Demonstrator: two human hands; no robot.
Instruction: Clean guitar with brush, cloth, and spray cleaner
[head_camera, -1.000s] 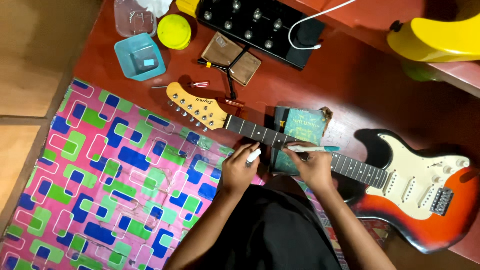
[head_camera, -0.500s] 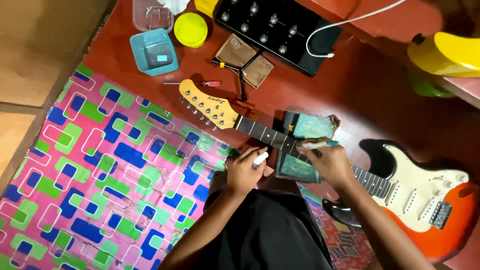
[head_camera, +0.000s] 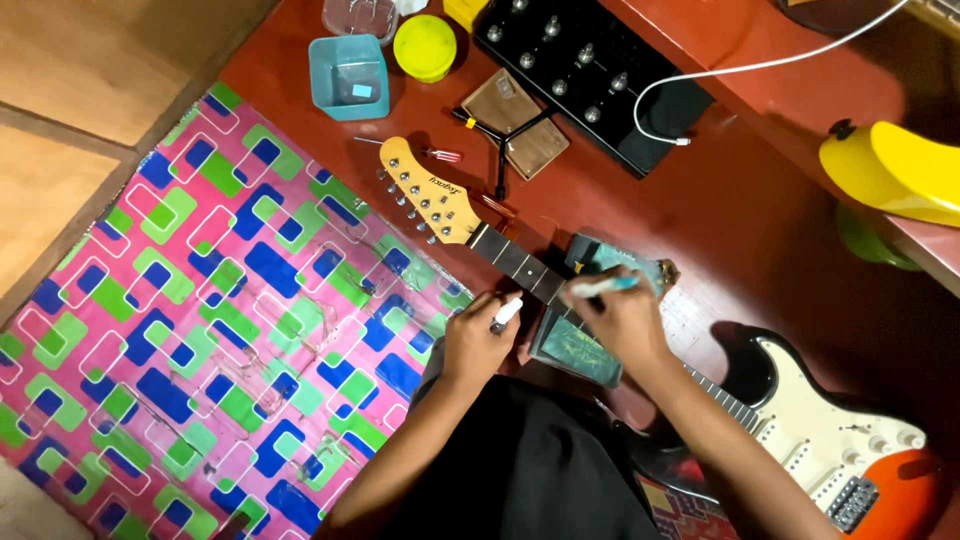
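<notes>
Just beneath the right hand lies the guitar neck.

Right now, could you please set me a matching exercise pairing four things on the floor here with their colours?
Things:
1. tub
2. round lid
3. pedal board
4. mat

Colours:
a. black
b. pink with blue and green shapes
c. light blue
d. yellow

Pairs: 1-c, 2-d, 3-a, 4-b
</notes>
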